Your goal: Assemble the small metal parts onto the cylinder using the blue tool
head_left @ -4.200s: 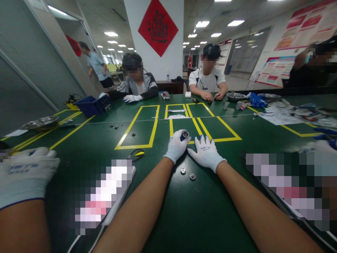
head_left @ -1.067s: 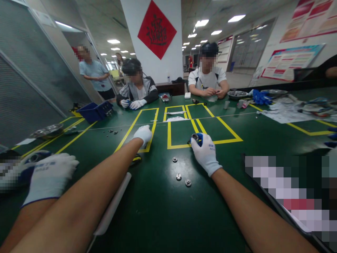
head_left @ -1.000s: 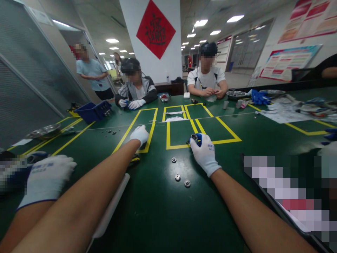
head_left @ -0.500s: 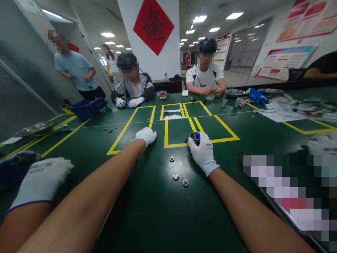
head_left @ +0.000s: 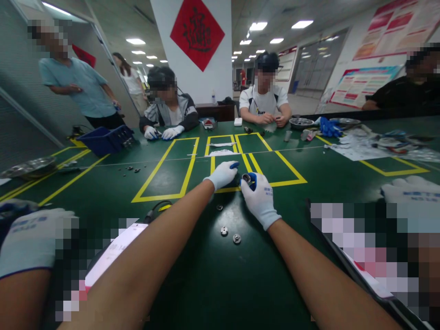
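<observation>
My right hand [head_left: 258, 196], in a white glove with blue on the palm side, grips a small dark metal part [head_left: 246, 178] between thumb and fingers. Just left of it, my left hand [head_left: 223, 175] is palm down above the green table, fingers pointing right toward the part. Whether its fingers hold anything is hidden. Three small round metal pieces lie on the table below my hands: a dark one [head_left: 219, 207], one with notches [head_left: 224, 231] and one with a raised centre [head_left: 237, 239].
Yellow tape [head_left: 158, 199] marks rectangles on the table. A blue bin [head_left: 105, 140] stands at the left. Other people's gloved hands are near both side edges. Blurred screens lie beside my forearms. Metal trays, blue gloves [head_left: 330, 127] and plastic bags lie at the right back.
My left hand has moved right, close to my right hand, uncovering a screen and cable at the left. My right hand still holds the metal part. The view has shifted slightly.
</observation>
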Demonstrator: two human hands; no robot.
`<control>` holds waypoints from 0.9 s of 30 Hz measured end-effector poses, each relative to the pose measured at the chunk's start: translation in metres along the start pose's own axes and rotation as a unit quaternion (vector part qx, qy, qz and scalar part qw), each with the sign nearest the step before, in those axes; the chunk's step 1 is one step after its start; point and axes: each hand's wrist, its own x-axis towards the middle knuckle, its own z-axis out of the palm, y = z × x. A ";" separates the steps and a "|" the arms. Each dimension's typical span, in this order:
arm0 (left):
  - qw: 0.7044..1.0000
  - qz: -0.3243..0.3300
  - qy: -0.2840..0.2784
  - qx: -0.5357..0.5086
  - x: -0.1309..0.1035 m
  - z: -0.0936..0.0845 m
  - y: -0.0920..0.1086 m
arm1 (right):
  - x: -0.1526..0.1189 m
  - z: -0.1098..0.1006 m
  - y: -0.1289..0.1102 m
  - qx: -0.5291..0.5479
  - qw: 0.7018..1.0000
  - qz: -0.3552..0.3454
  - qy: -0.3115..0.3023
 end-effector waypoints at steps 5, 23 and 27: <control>0.994 -0.093 0.006 0.066 -0.028 -0.015 -0.011 | 0.000 0.000 -0.001 0.005 1.000 0.005 -0.006; 0.904 -0.072 -0.314 0.280 -0.087 -0.059 0.052 | -0.001 0.001 -0.001 -0.002 1.000 0.005 -0.007; 0.916 -0.083 -0.299 0.254 -0.088 -0.063 0.051 | -0.002 0.000 -0.002 -0.008 1.000 0.008 -0.004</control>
